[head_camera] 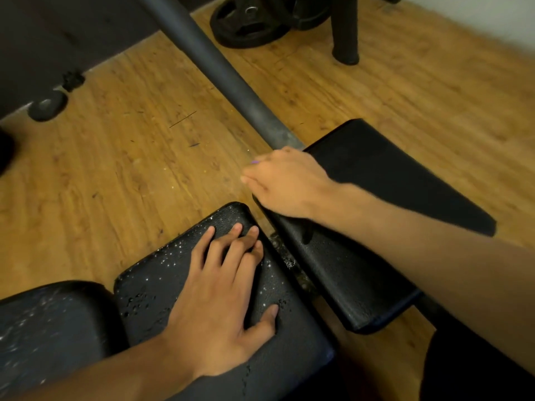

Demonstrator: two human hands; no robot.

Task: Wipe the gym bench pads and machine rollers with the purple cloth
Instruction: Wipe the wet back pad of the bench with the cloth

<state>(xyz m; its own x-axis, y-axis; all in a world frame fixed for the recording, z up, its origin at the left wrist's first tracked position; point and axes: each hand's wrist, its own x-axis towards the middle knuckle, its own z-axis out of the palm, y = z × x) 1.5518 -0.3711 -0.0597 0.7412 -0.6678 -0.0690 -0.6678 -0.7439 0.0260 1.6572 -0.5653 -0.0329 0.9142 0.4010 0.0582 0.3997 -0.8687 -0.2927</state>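
My left hand [225, 299] lies flat with spread fingers on a worn black bench pad [150, 290] whose surface is cracked and speckled. My right hand [285, 183] reaches over the far left end of a second black pad [376, 183], fingers curled downward over its edge. Only a tiny purple tip of the cloth [254, 162] shows beside the knuckles; the rest is hidden under the hand. A third black pad [49, 322] sits at the lower left.
A thick grey bar [214, 65] runs diagonally from the top down to my right hand. Black weight plates [249, 24] and a black machine leg [344, 30] stand on the wooden floor [115, 157] at the back. A dark mat [58, 33] covers the upper left.
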